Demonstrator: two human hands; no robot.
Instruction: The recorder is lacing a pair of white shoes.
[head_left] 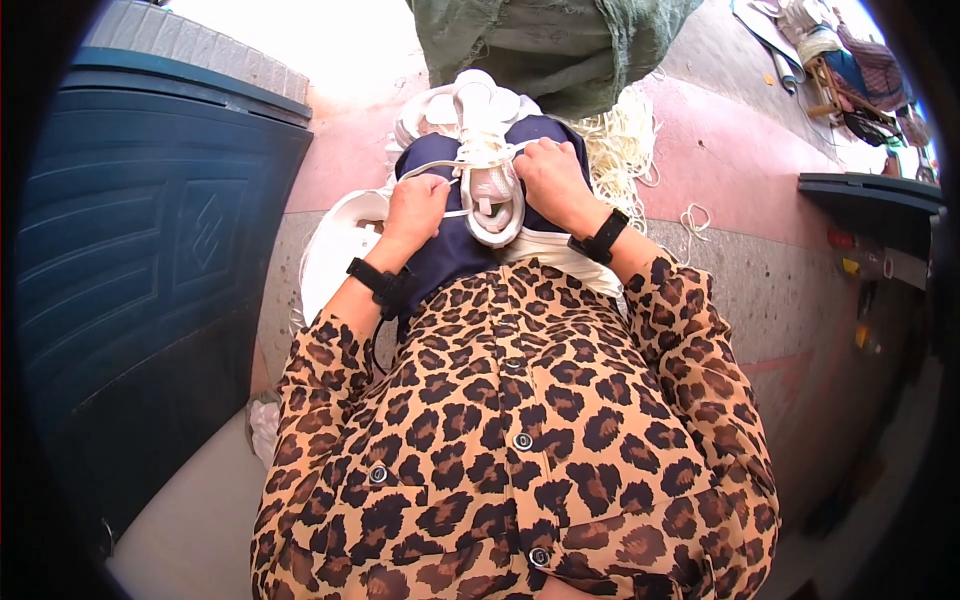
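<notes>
A white sneaker (493,222) lies across my lap, its toe pointing away from me and its pinkish-lined opening toward me. White shoelace (484,150) runs through its upper eyelets. On the left of the shoe, my left hand (417,208) is closed on a length of lace, with a loose end showing beside the fingers. My right hand (556,180), at the shoe's right side, pinches the lace near the tongue. Strands stretch from the shoe toward both hands. Dark blue cloth (440,250) covers my legs beneath the shoe.
More white shoes (430,112) sit just beyond my knees. Heaped cream laces (622,145) lie to the right, by a green sack (550,50). One loose lace (694,222) is on the floor. A dark blue door panel (160,220) stands at left; a dark table (870,205) at right.
</notes>
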